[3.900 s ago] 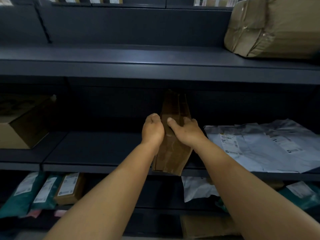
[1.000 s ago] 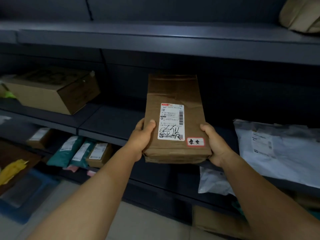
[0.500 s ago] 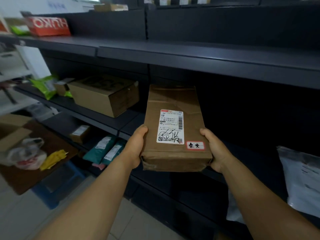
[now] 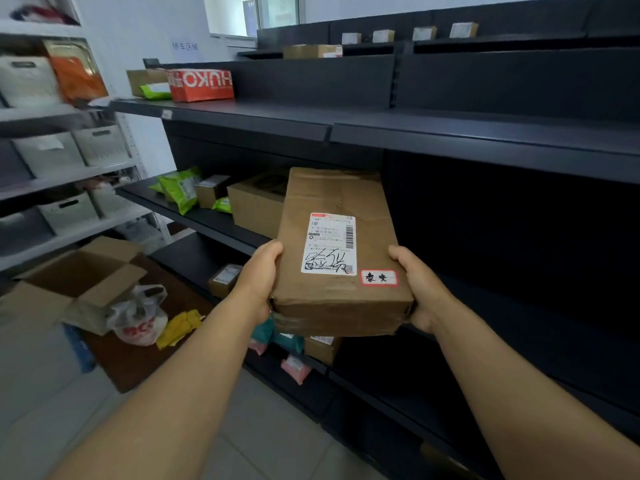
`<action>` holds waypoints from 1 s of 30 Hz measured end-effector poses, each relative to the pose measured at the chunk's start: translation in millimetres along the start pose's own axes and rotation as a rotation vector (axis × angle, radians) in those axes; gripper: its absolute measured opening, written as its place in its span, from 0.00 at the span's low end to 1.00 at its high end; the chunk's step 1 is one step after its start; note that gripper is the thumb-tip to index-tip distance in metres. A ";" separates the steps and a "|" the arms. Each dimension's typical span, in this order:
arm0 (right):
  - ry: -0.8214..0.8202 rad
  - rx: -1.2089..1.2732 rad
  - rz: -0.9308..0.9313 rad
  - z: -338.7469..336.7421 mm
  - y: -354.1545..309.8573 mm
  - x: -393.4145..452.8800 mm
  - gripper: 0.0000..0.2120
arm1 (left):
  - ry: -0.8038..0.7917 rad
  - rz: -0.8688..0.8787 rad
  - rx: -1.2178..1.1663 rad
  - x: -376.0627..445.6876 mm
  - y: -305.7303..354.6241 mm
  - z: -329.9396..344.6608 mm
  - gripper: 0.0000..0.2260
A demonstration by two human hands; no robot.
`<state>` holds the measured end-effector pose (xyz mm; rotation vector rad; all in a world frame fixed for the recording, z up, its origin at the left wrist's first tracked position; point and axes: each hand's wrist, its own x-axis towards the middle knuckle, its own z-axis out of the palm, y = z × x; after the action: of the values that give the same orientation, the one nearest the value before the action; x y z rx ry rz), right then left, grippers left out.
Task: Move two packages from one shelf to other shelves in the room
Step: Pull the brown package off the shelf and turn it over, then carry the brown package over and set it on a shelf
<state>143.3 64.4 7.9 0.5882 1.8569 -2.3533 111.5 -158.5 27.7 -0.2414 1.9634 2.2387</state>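
Observation:
A flat brown cardboard package (image 4: pixel 332 195) with a white shipping label and a small red-bordered sticker is held level in front of me, clear of the dark shelving. My left hand (image 4: pixel 258 282) grips its near left corner, thumb on top. My right hand (image 4: pixel 420 289) grips its near right corner the same way. A dark metal shelf (image 4: pixel 450 133) runs above and behind the package, bare at this stretch.
On the dark shelves to the left stand a red box (image 4: pixel 201 84), green pouches (image 4: pixel 180 188) and a brown carton (image 4: pixel 254 206). White shelves with bins (image 4: pixel 48 154) line the left wall. An open carton (image 4: pixel 76 282) and a plastic bag (image 4: pixel 140 320) lie on the floor.
The package came out from the shelf and now lies flat in both hands. My view has swung left along the shelving, bringing the white shelves and floor clutter into sight.

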 end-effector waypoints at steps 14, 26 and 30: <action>-0.167 -0.125 -0.069 173.8 -28.5 17.1 0.21 | 0.179 0.082 -0.129 16.6 79.2 -150.4 0.14; -0.366 -0.113 -0.078 300.5 -72.9 71.9 0.18 | 0.343 0.175 -0.102 74.0 148.5 -240.1 0.13; -0.380 -0.077 -0.111 339.3 -101.9 103.8 0.20 | 0.357 0.222 -0.106 106.9 183.7 -255.2 0.13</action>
<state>-65.6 -214.8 129.2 0.0241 1.8299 -2.2454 -28.3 -434.3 148.9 -0.4898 2.1334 2.5975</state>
